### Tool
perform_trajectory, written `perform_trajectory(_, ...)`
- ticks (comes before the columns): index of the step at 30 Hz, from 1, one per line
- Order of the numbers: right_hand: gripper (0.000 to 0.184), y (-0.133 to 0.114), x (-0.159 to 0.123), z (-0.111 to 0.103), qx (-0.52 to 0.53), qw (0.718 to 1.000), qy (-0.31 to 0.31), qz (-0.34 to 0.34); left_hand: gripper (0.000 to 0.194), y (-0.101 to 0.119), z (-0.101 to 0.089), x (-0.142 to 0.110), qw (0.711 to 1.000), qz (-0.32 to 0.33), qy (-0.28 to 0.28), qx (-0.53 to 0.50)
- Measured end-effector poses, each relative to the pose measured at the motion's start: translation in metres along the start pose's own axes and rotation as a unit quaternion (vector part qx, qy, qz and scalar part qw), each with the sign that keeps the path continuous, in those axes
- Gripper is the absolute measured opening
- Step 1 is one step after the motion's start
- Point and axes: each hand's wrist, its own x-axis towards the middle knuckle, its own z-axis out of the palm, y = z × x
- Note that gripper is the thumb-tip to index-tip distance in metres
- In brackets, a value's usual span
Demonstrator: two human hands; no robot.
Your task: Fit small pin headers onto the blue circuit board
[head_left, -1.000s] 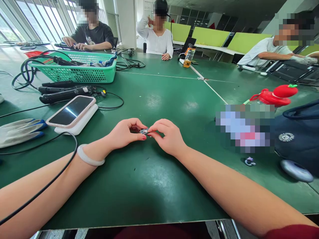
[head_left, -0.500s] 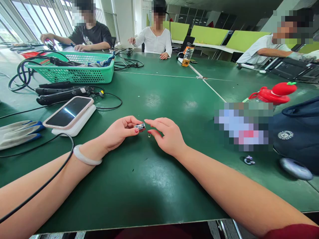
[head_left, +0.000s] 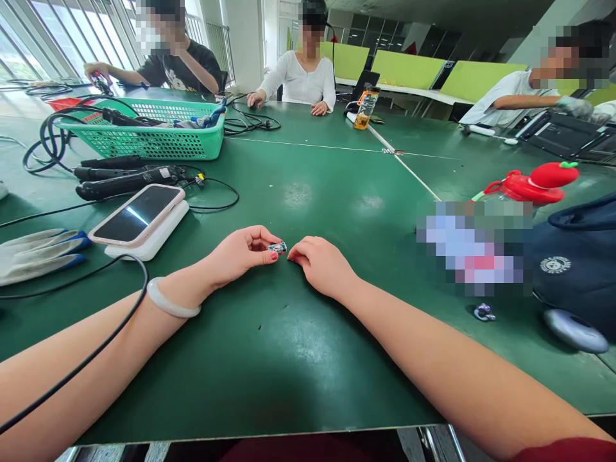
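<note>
My left hand (head_left: 248, 249) pinches a small silver-and-dark piece (head_left: 276, 248) between thumb and fingers; its exact kind is too small to tell. Just to the right, my right hand (head_left: 322, 264) has its fingertips closed together, close to the piece's right end. Whatever the right fingertips hold, if anything, is hidden. Both hands are low over the green table (head_left: 289, 359). A pale bangle (head_left: 169, 303) circles my left wrist, and a black cable (head_left: 113, 330) runs across that forearm.
To the left are a phone (head_left: 139, 215) on a white box, work gloves (head_left: 38, 255), black tools (head_left: 132, 181) and a green basket (head_left: 149, 144). On the right lie a dark bag (head_left: 577, 256), a red-lidded bottle (head_left: 534, 185) and a computer mouse (head_left: 575, 330). Several people sit around.
My right hand's fingers have closed from a parted pose. The small U-shaped metal bit near its thumb no longer shows. The left hand keeps its hold. The view has shifted slightly.
</note>
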Motion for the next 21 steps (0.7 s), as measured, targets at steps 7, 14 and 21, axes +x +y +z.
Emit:
perform_trajectory(7,0.019,0.0029,0.0017,-0.0011,0.017,1.000,0.003,0.024,0.035,-0.0025,-0.0011,0.0010,1.000,-0.003,-0.004,-0.011)
perform_trajectory(14,0.018,0.0041,0.0054,-0.0015,0.024,0.998,0.008,0.061,0.036,-0.0005,-0.0005,0.0008,1.000,-0.009,-0.009,-0.014)
perform_trajectory(21,0.014,0.0029,0.0015,-0.0045,0.012,0.998,0.002,0.069,0.036,-0.0014,-0.0007,0.0011,1.000,-0.010,-0.009,0.008)
